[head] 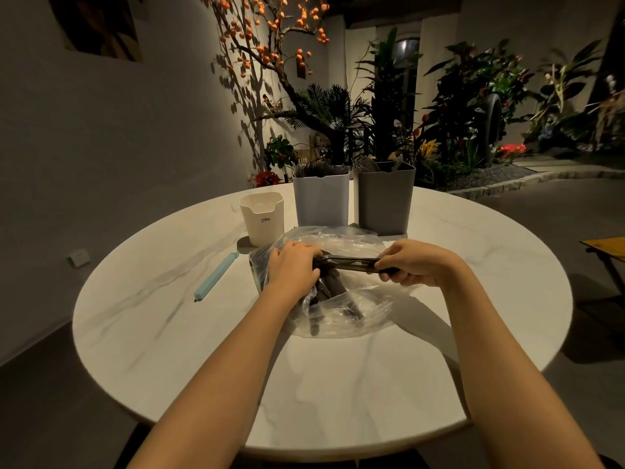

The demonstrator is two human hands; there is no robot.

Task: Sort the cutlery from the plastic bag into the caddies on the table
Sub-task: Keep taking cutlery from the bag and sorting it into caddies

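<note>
A clear plastic bag (341,309) with several dark cutlery pieces lies in the middle of the round white table (176,350). My left hand (292,269) reaches into the bag's mouth and grips one end of a few dark cutlery pieces (351,262). My right hand (411,262) grips their other end, just above the bag. Behind the bag stand three caddies: a small cream caddy (262,218), a white caddy (321,198) holding dark cutlery, and a grey caddy (385,198) with cutlery in it too.
A light blue bag clip (216,277) lies on the table left of the bag. Plants and a tree with orange fruit stand behind the table. A wooden stool's edge (605,248) shows at the right.
</note>
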